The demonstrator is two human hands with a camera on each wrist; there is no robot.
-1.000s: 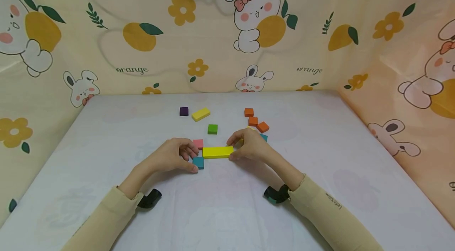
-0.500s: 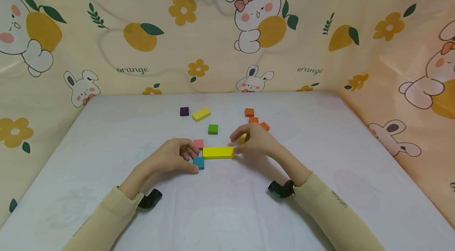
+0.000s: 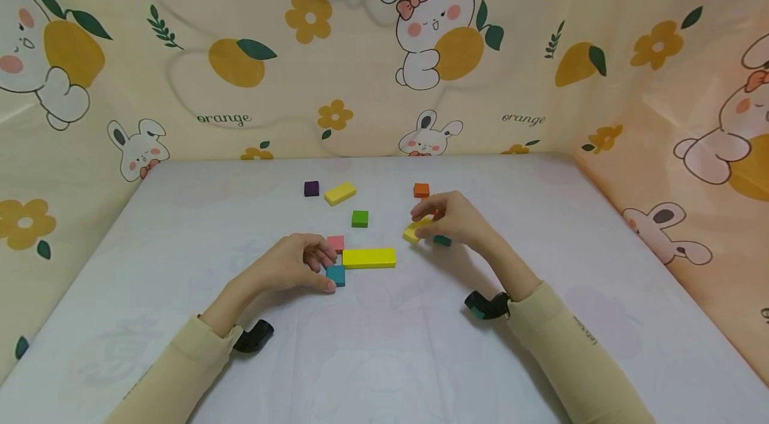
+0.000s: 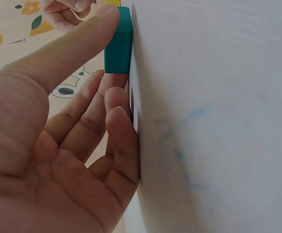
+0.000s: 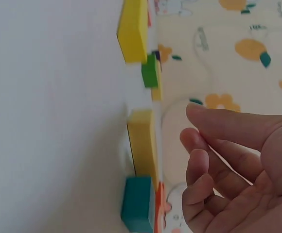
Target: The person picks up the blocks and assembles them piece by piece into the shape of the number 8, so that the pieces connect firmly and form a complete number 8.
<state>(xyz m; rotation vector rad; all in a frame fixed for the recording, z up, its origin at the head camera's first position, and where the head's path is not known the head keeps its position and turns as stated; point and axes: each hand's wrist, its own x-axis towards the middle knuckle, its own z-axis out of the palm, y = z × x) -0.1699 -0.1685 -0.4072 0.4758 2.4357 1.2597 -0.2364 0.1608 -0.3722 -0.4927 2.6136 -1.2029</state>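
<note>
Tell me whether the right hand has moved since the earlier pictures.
Yes: in the head view, the right hand has moved rightward and farther back, judged against the green block, which lies where it was.

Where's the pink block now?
Head view, centre-left: the pink block lies by the left hand, at the far-left corner of the long yellow block.

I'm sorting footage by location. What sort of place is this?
Possibly a tabletop play or filming setup: a white-covered table, a rabbit-print backdrop behind it, and small colored blocks on top.
</note>
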